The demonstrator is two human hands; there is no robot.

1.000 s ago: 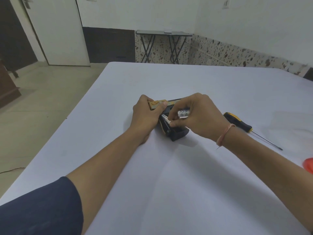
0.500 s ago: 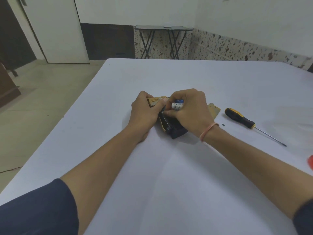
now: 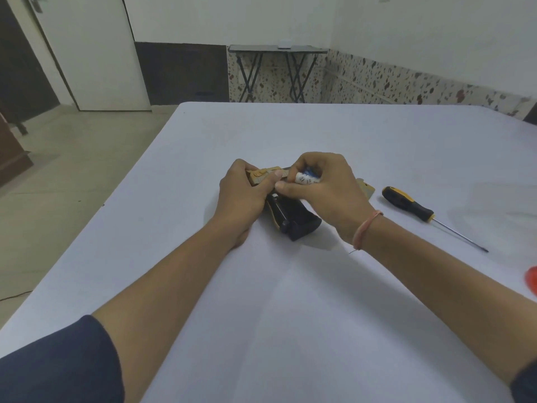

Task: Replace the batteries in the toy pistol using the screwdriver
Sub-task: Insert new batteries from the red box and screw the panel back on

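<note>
The toy pistol point(image 3: 293, 219), black with a tan upper part, lies on the white table point(image 3: 290, 286) with its grip pointing toward me. My left hand point(image 3: 241, 196) grips the tan upper part, thumb laid across it. My right hand point(image 3: 322, 187) pinches a white and blue battery point(image 3: 306, 178) just above the pistol's grip. A screwdriver point(image 3: 412, 209) with a black and yellow handle lies on the table to the right, its tip pointing right and toward me. A tan cover piece point(image 3: 366, 188) shows behind my right hand.
A red object point(image 3: 532, 279) is cut off by the right edge of the view. The table's left edge runs diagonally, with bare floor beyond it. A small folding table point(image 3: 277, 49) stands by the far wall.
My right hand has lifted the battery up from the open grip toward the tan upper part. My left hand has kept its hold on the pistol.
</note>
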